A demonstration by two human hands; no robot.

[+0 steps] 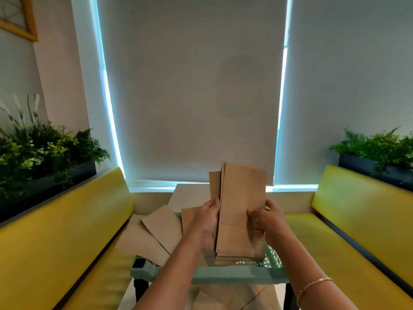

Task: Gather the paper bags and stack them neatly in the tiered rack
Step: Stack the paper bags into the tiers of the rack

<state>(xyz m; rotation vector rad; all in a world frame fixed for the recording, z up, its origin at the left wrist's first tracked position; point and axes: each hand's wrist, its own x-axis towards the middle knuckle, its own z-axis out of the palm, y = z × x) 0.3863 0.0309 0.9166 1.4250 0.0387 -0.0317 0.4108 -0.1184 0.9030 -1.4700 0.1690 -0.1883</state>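
Observation:
A stack of brown paper bags [240, 198] stands upright on its lower edge on the top tier of a pale green plastic rack [223, 277]. My left hand [206, 222] grips the stack's left side and my right hand [266, 220] grips its right side, thumb on the front. More paper bags [156, 231] lie fanned out flat to the left, hanging over the rack's edge. Further bags [223, 298] show on the lower level beneath the top tier.
The rack stands on a pale table [190, 193] between two yellow benches [67, 231] [357, 220]. Planters with green plants [40, 151] [380, 148] sit behind the benches. Grey roller blinds cover the windows ahead.

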